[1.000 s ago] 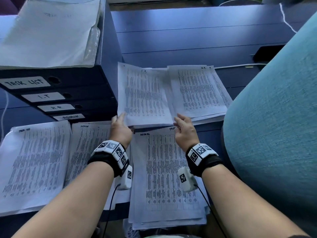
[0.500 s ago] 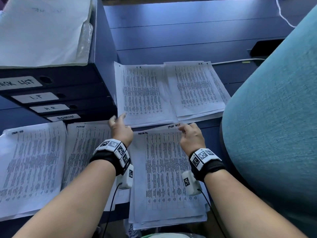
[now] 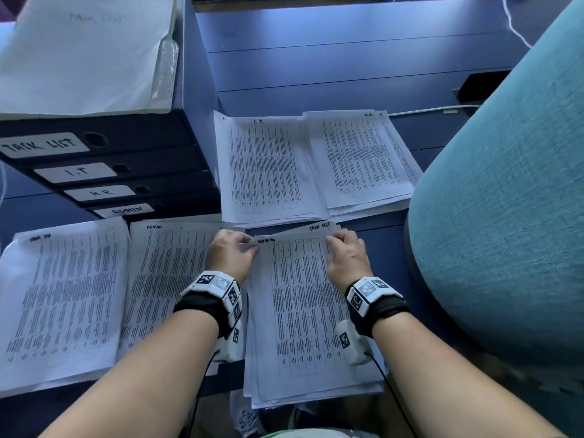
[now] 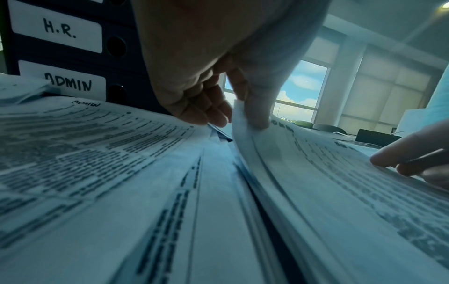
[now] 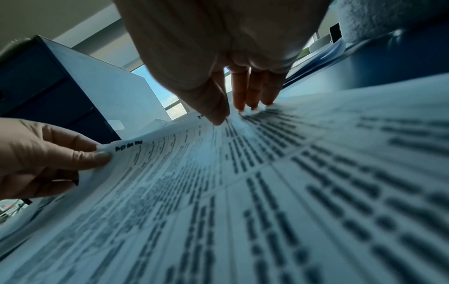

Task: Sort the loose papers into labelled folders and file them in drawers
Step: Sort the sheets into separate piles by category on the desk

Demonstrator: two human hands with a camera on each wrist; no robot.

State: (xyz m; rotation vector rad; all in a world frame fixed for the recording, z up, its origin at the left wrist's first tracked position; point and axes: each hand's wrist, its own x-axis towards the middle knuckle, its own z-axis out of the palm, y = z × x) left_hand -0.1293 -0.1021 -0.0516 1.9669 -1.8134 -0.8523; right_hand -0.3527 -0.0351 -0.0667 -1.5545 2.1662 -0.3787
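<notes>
Folders (image 3: 104, 172) stand far to my left, stacked flat with labels TASK LIST, I.T, H.R. and ADMIN. In front of them, on the desk (image 3: 347, 58), lie two sorted piles; the nearer one, the ADMIN pile (image 3: 164, 279), is just beside my left hand (image 3: 229, 257).

My left hand pinches the top left corner of the top sheet (image 3: 303, 295), thumb on top and fingers (image 4: 209, 113) curled under. That corner says ADMIN, and it is lifted a little off the unsorted stack (image 3: 316, 390) below. The sheet's long side runs away from me, toward the I.T pile (image 3: 265, 169) and the H.R pile (image 3: 360, 156) farther back.

My right hand (image 3: 347, 259) pinches the top right corner of the same sheet, thumb and fingers close together on the paper.

I think this sheet goes to the ADMIN pile. That pile lies to the left, so my left hand is nearer and should carry it over sideways.
</notes>
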